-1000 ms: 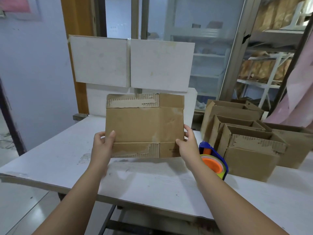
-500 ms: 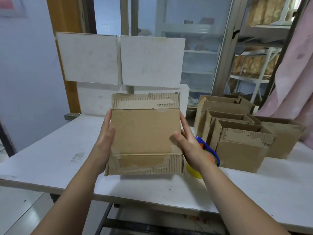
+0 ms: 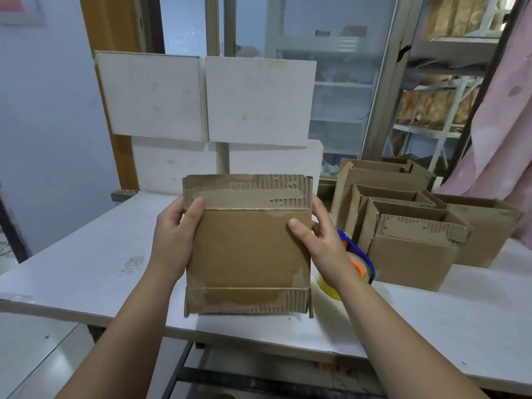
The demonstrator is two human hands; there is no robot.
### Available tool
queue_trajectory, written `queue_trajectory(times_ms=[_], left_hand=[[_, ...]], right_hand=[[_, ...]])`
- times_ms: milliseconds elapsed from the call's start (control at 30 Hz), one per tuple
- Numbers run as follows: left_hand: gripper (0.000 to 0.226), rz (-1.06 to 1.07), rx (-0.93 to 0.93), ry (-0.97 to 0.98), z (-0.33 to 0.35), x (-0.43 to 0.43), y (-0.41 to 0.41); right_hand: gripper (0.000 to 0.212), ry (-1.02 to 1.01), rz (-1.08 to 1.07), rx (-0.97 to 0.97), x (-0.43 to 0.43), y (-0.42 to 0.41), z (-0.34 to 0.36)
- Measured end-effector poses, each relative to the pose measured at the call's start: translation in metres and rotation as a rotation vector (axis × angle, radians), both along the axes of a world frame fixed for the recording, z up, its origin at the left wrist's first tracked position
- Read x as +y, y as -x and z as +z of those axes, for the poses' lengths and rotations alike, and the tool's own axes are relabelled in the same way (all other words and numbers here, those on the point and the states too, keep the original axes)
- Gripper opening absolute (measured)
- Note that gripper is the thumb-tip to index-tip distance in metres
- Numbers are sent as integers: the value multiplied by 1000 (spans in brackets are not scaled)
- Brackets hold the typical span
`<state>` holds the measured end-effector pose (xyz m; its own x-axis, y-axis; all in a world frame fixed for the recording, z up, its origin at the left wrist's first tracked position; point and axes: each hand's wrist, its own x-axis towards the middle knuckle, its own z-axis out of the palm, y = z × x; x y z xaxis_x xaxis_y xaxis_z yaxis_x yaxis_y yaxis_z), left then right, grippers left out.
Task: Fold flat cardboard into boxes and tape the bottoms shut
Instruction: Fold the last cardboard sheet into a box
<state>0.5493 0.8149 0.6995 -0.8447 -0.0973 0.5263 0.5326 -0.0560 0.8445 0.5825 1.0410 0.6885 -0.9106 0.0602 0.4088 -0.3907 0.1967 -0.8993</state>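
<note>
A flat brown cardboard box (image 3: 247, 249) with torn tape marks on its top and bottom flaps stands upright over the near edge of the white table (image 3: 86, 272). My left hand (image 3: 175, 237) grips its left edge, thumb on the front face. On the right edge, my right hand (image 3: 319, 240) holds it with the thumb in front and the fingers behind. A blue tape dispenser (image 3: 359, 257) with orange and yellow rolls lies just behind my right hand, partly hidden by it.
Several folded open-topped cardboard boxes (image 3: 414, 243) stand in a cluster on the right of the table. White panels (image 3: 207, 99) lean upright at the table's far edge. Glass doors and shelving are behind; a pink curtain (image 3: 501, 145) hangs at far right.
The cardboard has been drawn closer to me and narrowed from a wider spread shape to a flat panel. Both hands slid up its side edges.
</note>
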Motion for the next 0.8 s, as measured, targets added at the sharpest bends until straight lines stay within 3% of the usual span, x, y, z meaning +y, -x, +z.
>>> queue_trajectory(times_ms=[67, 133, 200, 367, 500, 567, 733, 800], left_hand=[[23, 20, 1, 42, 0, 2, -3], [29, 27, -10, 85, 0, 6, -6], [33, 47, -5, 114, 0, 9, -9], [41, 66, 5, 108, -6, 12, -14], [26, -33, -4, 58, -7, 12, -19], [33, -8, -20, 49, -8, 12, -20], [70, -163, -110, -3, -6, 12, -19], [75, -188, -146, -13, -5, 11, -19]], right_hand=[[73, -17, 7, -6, 1, -1, -1], [41, 5, -11, 3, -1, -7, 2], [26, 29, -28, -4, -2, -13, 5], [31, 64, 9, 22, -1, -20, 5], [27, 100, 26, 30, -1, -21, 4], [29, 119, 35, 46, 0, -21, 3], [77, 228, 83, 43, 2, -19, 4], [82, 283, 106, -12, 1, -20, 9]])
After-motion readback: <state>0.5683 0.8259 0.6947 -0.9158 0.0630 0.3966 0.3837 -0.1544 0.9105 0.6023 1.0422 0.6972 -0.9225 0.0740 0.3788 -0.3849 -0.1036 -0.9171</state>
